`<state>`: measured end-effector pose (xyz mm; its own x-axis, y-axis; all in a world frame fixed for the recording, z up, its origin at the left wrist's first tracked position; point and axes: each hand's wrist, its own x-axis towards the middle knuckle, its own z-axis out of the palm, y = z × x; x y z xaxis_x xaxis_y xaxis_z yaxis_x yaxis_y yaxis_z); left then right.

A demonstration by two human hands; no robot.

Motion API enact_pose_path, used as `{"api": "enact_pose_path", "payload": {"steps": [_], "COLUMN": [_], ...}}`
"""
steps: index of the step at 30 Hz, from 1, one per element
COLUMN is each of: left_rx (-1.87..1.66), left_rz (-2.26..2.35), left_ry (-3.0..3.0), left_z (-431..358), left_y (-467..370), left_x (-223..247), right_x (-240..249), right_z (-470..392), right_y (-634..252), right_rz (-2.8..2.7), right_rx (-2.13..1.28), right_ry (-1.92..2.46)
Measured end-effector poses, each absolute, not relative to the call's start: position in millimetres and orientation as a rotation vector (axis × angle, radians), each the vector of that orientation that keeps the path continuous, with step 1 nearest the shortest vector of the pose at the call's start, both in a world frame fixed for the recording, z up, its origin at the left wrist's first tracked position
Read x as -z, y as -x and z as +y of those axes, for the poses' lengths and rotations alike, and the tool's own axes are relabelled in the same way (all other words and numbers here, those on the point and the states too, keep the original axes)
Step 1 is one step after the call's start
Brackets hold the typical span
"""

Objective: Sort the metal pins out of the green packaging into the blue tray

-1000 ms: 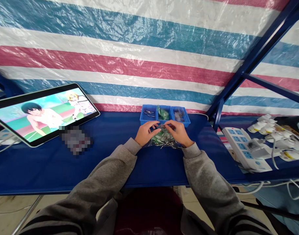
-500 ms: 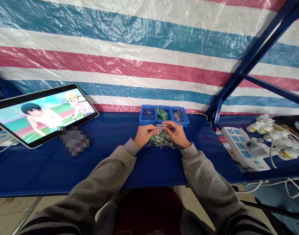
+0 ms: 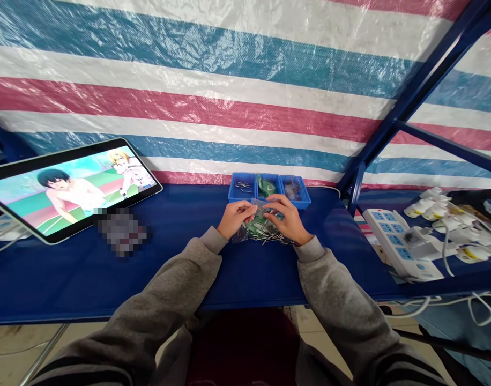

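My left hand [image 3: 234,219] pinches the edge of a small clear plastic bag [image 3: 259,203] between thumb and fingers. On the bag's other side is my right hand [image 3: 289,220], its thumb and fingers parted close to the bag; whether they touch it I cannot tell. Under both hands lies a heap of small metal pins or screws [image 3: 269,236] mixed with green packets [image 3: 257,229], partly hidden by the hands. Just behind stands a blue three-part tray [image 3: 242,200] with a few metal pins, green packets and clear bags in its compartments.
A tablet [image 3: 74,187] playing a cartoon leans at the left, with a blurred-out item [image 3: 124,233] before it. At the right lie a white power strip [image 3: 402,244] and several white plugs with cables [image 3: 450,225]. A blue frame post [image 3: 360,179] rises behind, against striped sheeting [image 3: 245,107].
My right hand's fingers have spread apart from their pinch at the bag. My left hand has shifted slightly left, with the bag's edge still in it.
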<state>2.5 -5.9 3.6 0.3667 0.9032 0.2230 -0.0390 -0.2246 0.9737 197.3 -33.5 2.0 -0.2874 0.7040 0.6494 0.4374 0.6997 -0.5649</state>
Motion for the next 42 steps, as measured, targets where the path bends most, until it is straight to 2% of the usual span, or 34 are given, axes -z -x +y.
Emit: {"api": "enact_pose_path", "payload": {"steps": [6, 11, 15, 20, 28, 38, 42], "left_rx": [-1.062, -1.126, -1.266, -1.108, -1.062, -0.965, -1.153], "left_rz": [0.700, 0.745, 0.864, 0.828, 0.854, 0.760, 0.869], "left_ry": [-1.322, -1.380, -1.556, -1.754, -1.742, -1.285, -1.290], "left_z": [-8.7, -8.0, -4.9, -5.9, -8.9, -7.1, -4.6], "left_y": [-6.3, -6.8, -5.1, -4.1, -4.5, -5.8, -6.3], "left_x": [-4.6, -4.9, -1.6, 1.9, -1.9, -4.3, -2.5], "right_x": [3.4, 1.8, -1.0, -1.7, -3.3, -3.5, -3.3], "right_z": [-31.3, -35.1, -36.2, -35.6, -36.3, -34.0, -33.4], "right_y": [-193.9, -190.7, -190.5, -190.3, -190.5, -191.6, -192.3], "right_rz": [-1.991, -1.963, -1.858, -1.707, -1.628, -1.829, -1.824], "right_rx": [-0.257, -0.204, -0.330, -0.548, -0.669, -0.220, -0.293], "right_ry": [0.886, 0.958, 1.000, 1.072, 1.097, 0.989, 1.059]}}
